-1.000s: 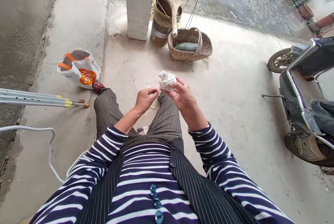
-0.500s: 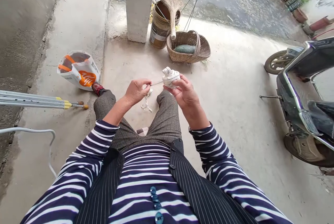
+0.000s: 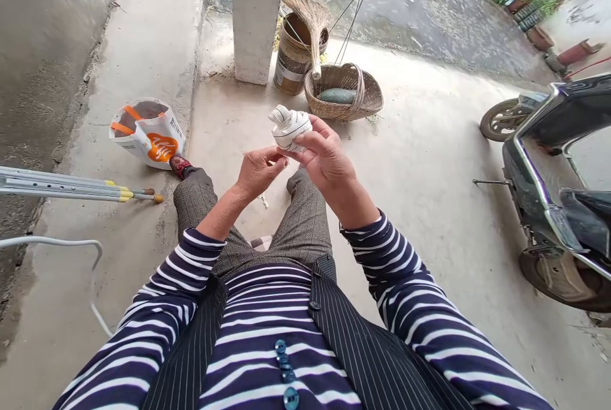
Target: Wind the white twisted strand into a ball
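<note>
My right hand (image 3: 330,158) is closed around a bunched white cloth bundle (image 3: 292,130), which has thin dark line or thread wraps across it and a twisted knob on top. Close beside the bundle's lower left, my left hand (image 3: 260,173) is closed in a pinch on a thin string, mostly hidden by the fingers. Below that hand a loose white string end (image 3: 264,200) hangs between my knees. Both hands are held above my lap, nearly touching each other.
Ahead stand a wicker basket (image 3: 370,101) holding a green gourd (image 3: 337,95), a bucket (image 3: 289,56) with a straw broom (image 3: 312,21), and a pillar (image 3: 258,15). A white bag (image 3: 138,142) and crutches (image 3: 95,184) lie left. A scooter (image 3: 548,187) stands right.
The bundle in my right hand has moved left, and my left hand has come closer to it. The dark thread stretched between them earlier no longer shows. Less white string hangs in view.
</note>
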Demonstrator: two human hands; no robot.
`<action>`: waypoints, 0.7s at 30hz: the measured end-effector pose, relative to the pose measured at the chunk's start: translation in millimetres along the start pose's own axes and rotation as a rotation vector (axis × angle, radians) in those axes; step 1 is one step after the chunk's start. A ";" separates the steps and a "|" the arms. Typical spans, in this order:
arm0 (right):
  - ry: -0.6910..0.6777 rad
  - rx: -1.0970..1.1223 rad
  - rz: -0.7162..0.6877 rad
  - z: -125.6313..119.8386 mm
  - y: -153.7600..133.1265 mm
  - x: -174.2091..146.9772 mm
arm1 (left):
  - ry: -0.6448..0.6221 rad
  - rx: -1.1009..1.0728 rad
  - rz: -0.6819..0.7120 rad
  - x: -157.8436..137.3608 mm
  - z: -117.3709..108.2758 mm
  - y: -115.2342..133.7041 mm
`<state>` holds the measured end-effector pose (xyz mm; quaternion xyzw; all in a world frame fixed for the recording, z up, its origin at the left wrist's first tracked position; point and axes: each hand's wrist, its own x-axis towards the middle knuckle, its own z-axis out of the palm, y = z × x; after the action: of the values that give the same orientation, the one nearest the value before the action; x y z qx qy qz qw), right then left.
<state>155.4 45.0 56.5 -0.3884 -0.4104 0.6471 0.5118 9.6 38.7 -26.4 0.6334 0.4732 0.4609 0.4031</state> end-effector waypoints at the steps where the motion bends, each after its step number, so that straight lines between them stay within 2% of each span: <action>1: 0.001 -0.003 0.003 0.3 0.5 -0.6 | -0.012 -0.028 -0.017 -1.5 1.5 1.0; 6: -0.008 -0.020 0.028 0.5 -1.3 -5.5 | 0.034 -0.064 -0.044 -2.2 6.8 0.2; 10: -0.011 -0.039 -0.006 1.0 -12.9 -9.2 | 0.064 -0.147 -0.080 0.7 9.2 -8.4; 15: 0.019 -0.070 -0.030 -9.4 -24.3 -11.4 | 0.195 -0.247 -0.092 2.1 4.3 -18.5; 17: 0.034 -0.061 -0.019 -14.1 -23.3 -11.2 | 0.171 -0.294 -0.097 1.4 6.0 -20.0; 21: 0.053 -0.061 -0.006 -18.8 -19.2 -10.0 | 0.036 -0.456 -0.177 -1.8 17.5 -19.7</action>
<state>181.0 40.4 68.3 -0.4194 -0.4174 0.6223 0.5124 21.8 40.1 -49.7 0.4737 0.4178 0.5299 0.5660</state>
